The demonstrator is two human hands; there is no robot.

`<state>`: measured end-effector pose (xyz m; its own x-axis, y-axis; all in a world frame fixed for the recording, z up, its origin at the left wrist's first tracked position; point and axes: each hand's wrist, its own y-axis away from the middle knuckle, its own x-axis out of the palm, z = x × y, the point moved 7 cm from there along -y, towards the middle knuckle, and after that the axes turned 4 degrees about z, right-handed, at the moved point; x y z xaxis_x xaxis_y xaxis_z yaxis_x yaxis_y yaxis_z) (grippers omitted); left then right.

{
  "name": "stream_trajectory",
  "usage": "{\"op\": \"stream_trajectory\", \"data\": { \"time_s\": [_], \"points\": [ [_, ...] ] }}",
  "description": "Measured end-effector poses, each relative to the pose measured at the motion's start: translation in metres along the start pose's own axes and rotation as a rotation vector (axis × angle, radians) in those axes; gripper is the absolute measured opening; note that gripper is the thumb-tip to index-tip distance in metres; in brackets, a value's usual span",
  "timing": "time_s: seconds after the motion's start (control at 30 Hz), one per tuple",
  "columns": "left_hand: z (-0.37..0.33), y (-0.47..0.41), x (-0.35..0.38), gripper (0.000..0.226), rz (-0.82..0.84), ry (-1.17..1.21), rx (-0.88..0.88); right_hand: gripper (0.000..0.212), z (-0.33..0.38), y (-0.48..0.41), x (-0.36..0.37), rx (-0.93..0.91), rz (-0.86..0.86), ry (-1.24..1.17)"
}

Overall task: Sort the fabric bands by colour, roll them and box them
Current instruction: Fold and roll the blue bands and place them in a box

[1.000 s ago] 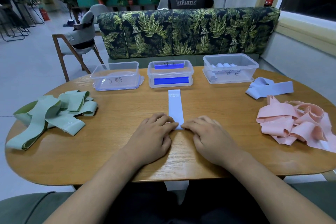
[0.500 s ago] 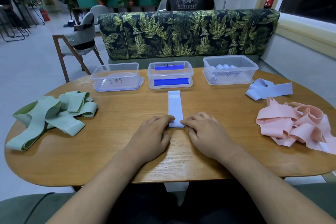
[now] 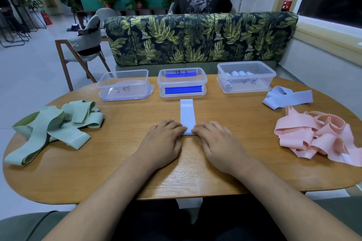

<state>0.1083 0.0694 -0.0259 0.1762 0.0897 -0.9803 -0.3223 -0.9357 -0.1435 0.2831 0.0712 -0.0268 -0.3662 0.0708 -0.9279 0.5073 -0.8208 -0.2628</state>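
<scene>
A pale blue band (image 3: 187, 113) marked "20" lies flat at the table's middle, pointing away from me. My left hand (image 3: 162, 143) and my right hand (image 3: 218, 143) meet at its near end, fingertips curled over the rolled-up part. A green band pile (image 3: 54, 125) lies at the left and a pink band pile (image 3: 317, 135) at the right. Another pale blue band (image 3: 286, 98) lies loose at the far right. The right clear box (image 3: 245, 84) holds several pale blue rolls.
The left clear box (image 3: 123, 86) stands open on its lid, and the middle box (image 3: 182, 82) has blue clips. All sit along the far edge of the wooden table (image 3: 176, 174). A leaf-print sofa (image 3: 195, 39) and a seated person are behind.
Both hands have crept forward along the pale blue band, and the flat stretch ahead of them has grown shorter.
</scene>
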Motion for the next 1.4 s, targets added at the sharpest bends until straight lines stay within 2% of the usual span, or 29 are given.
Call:
{"op": "stream_trajectory", "data": {
  "time_s": [0.23,0.37,0.43,0.53,0.7,0.8,1.03,1.17,1.3,1.4],
  "points": [
    [0.003,-0.015,0.008,0.065,0.068,-0.023,-0.018,0.050,-0.009,-0.019,0.000,0.008,0.090,0.004],
    [0.000,-0.016,0.001,0.068,-0.059,0.102,0.022,0.051,-0.017,-0.034,0.001,0.022,0.122,-0.047],
    [0.000,-0.016,-0.001,0.054,-0.126,0.163,0.055,0.051,-0.020,-0.038,0.004,0.026,0.132,-0.075],
    [0.006,-0.021,0.000,0.035,-0.112,0.180,0.025,0.049,-0.026,-0.042,0.007,0.039,0.117,-0.110],
    [0.010,-0.026,-0.001,0.039,-0.088,0.150,0.024,0.047,-0.033,-0.040,0.006,0.079,0.015,-0.220],
    [0.013,-0.029,0.000,0.044,-0.064,0.140,0.016,0.039,-0.036,-0.039,0.001,0.079,-0.034,-0.284],
    [0.017,-0.040,0.003,0.040,-0.042,0.128,0.044,0.022,-0.033,-0.051,0.002,0.055,-0.048,-0.147],
    [0.022,-0.047,0.000,0.041,-0.083,0.225,0.033,0.016,-0.034,-0.061,0.003,0.085,-0.066,-0.169],
    [0.025,-0.047,-0.002,0.016,-0.130,0.314,0.029,0.012,-0.035,-0.063,0.004,0.085,-0.088,-0.208],
    [0.024,-0.043,-0.002,0.012,-0.136,0.300,0.056,0.011,-0.034,-0.058,0.003,0.066,-0.080,-0.223]
  ]
}}
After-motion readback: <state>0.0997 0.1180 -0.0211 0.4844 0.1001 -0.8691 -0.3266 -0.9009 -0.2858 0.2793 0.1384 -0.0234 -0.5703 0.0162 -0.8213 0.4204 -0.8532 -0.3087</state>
